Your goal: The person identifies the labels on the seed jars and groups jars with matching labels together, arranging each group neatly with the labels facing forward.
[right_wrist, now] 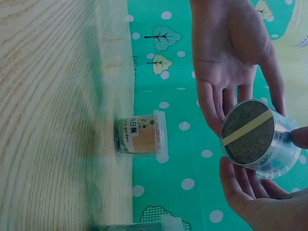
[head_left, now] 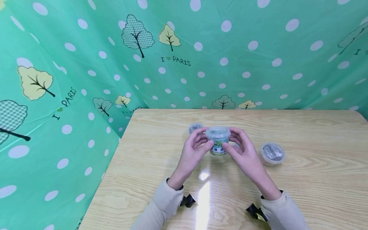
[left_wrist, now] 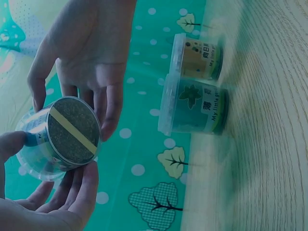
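A small clear plastic tub with a lid and a blue-green leaf label is held up above the table between both hands. My left hand grips its left side, with the thumb on the front of the label. On the opposite side my right hand grips it the same way. The left wrist view shows the tub's round base, dark brown and grainy inside, crossed by a pale yellow strip. That base also faces the right wrist camera. What lies under the lid cannot be made out.
On the wood-grain table a lidded tub stands to the right, and another tub behind my left hand. An orange-labelled tub shows in the right wrist view. A green polka-dot cloth hangs behind the table.
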`<state>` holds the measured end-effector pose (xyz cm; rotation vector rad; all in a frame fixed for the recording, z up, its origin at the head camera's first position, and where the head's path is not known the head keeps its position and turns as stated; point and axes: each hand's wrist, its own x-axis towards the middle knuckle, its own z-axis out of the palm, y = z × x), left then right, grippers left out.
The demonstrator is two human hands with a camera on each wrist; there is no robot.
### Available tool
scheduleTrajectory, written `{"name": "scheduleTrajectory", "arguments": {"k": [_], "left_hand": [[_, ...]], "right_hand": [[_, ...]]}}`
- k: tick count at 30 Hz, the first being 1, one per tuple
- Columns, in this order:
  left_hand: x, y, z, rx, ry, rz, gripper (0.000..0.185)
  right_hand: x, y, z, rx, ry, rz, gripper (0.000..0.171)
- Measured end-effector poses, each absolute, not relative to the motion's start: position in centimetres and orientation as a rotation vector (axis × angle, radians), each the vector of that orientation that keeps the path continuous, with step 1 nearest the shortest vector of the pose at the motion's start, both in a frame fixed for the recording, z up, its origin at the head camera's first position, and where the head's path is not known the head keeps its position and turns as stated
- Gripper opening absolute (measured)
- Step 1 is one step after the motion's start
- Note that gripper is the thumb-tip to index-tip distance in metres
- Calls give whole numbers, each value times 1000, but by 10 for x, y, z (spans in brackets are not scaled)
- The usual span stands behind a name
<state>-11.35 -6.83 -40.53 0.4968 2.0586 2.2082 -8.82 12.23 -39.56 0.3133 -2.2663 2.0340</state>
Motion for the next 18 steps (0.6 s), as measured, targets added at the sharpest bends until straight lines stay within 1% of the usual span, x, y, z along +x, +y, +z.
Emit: {"name": "scheduleTrajectory", "arguments": {"k": [6, 12, 18], "left_hand": [[-113, -67, -405, 473, 2054, 2214, 51], [-114, -67, -407, 476, 2032, 2234, 51], [-113, -67, -408, 497, 2016, 2233, 50]], "right_hand": [[-88, 123, -396, 316, -2286, 2040, 51], [-88, 125, -396, 320, -2293, 2045, 55], [-88, 126, -396, 313, -2296, 2020, 53]]}}
